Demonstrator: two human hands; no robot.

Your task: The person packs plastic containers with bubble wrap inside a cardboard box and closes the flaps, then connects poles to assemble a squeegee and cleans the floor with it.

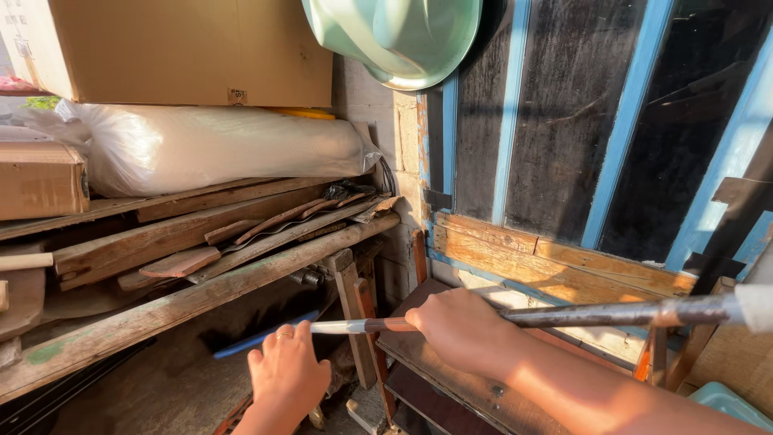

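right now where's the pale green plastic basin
In the head view, the pale green plastic basin hangs at top centre, right of the brown cardboard box.

Sunlit blue-framed dark wall, stacked planks.

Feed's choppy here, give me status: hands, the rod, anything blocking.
Right hand gripping long dark rod. Left hand open, just under its pale tip. Wooden post and stacked planks crowd the tip.

Bag on planks, under box
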